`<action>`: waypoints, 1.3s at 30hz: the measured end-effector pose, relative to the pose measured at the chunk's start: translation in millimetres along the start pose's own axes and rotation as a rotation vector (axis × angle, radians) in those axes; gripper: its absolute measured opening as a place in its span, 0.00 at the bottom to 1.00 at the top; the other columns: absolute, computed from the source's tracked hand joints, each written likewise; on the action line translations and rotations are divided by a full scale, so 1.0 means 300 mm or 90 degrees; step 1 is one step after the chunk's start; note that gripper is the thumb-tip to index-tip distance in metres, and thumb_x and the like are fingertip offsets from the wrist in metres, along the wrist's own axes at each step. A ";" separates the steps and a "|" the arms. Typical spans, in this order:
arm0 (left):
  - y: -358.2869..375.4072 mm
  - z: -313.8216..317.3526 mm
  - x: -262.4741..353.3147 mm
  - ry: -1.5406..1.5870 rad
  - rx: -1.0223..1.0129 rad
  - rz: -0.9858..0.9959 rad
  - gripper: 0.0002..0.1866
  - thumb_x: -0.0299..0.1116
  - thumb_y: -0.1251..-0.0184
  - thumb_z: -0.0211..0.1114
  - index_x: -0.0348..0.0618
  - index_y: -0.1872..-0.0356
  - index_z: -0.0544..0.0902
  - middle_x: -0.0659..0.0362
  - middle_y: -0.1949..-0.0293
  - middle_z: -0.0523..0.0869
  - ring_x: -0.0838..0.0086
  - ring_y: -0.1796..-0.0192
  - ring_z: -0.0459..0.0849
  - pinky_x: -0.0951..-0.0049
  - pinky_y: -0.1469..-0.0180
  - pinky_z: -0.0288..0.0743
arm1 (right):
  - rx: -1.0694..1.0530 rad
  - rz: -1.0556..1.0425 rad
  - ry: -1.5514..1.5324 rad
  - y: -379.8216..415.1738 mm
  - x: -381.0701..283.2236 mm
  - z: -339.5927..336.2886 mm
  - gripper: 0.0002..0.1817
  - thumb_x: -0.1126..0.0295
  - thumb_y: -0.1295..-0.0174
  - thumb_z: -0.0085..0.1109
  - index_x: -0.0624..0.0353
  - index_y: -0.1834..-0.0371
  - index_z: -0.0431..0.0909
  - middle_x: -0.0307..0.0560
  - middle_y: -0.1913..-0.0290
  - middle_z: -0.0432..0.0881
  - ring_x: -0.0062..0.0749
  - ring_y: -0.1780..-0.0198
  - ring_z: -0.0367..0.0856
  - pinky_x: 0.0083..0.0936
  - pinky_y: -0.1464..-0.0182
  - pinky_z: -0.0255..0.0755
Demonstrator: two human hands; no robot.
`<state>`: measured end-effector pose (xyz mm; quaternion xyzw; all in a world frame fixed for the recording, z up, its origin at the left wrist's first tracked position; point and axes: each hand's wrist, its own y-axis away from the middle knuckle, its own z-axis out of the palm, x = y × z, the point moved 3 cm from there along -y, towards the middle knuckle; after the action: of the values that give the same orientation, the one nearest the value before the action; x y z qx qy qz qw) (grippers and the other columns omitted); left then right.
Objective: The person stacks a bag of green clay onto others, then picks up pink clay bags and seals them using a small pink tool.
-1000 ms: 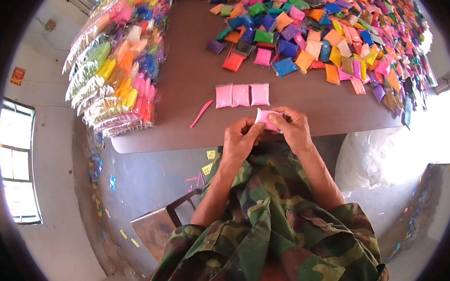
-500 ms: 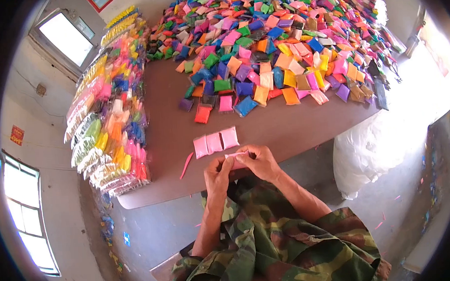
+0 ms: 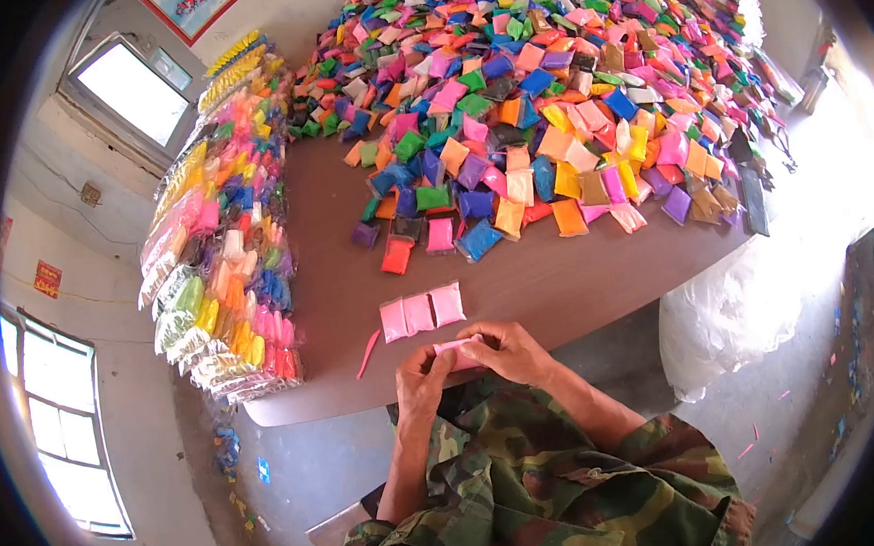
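Between my two hands, at the table's near edge, is a small pink packet (image 3: 458,350). My left hand (image 3: 421,375) pinches its left end, thumb on top. On the other end, my right hand (image 3: 509,353) grips it with thumb and bent fingers; part of the packet is hidden under them. Just beyond my hands lie several pink packets, three side by side in a row (image 3: 420,312). Left of that row rests a thin pink strip (image 3: 368,354).
A big heap of small coloured packets (image 3: 547,105) covers the far part of the brown table (image 3: 330,238). Stacked clear bags of coloured packets (image 3: 229,251) line its left side. A white plastic sack (image 3: 718,331) stands on the floor at the right.
The view has tilted up slightly, so everything sits lower in the picture. Both hands still hold the pink packet, with fingers shifted a little. The row of packets stays in place.
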<state>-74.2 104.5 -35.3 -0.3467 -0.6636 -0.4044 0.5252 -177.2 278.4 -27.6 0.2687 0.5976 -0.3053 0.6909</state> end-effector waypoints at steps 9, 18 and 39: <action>-0.009 0.076 0.123 0.038 0.019 -0.007 0.15 0.35 0.29 0.80 0.33 0.50 0.90 0.62 0.64 0.90 0.83 0.63 0.84 0.78 0.59 0.79 | -0.039 0.020 0.074 -0.048 -0.029 -0.056 0.10 0.66 0.25 0.69 0.63 0.54 0.90 0.32 0.69 0.82 0.13 0.64 0.73 0.23 0.63 0.71; 0.007 0.025 0.020 -0.030 0.033 0.022 0.17 0.36 0.31 0.82 0.35 0.50 0.92 0.64 0.63 0.92 0.84 0.62 0.84 0.77 0.60 0.79 | -0.087 0.017 0.109 -0.069 -0.027 -0.031 0.11 0.64 0.24 0.70 0.61 0.52 0.91 0.31 0.69 0.84 0.11 0.64 0.75 0.21 0.63 0.72; -0.060 -0.013 0.040 -0.040 -0.076 0.003 0.17 0.42 0.26 0.77 0.35 0.53 0.92 0.67 0.69 0.89 0.86 0.66 0.81 0.77 0.65 0.74 | 0.078 0.005 0.224 -0.053 0.018 0.005 0.19 0.54 0.22 0.67 0.61 0.60 0.88 0.30 0.74 0.77 0.12 0.69 0.73 0.24 0.69 0.68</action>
<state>-90.9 93.7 -26.3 -0.3918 -0.6535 -0.4310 0.4834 -187.5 266.2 -32.9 0.3614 0.6885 -0.2868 0.5595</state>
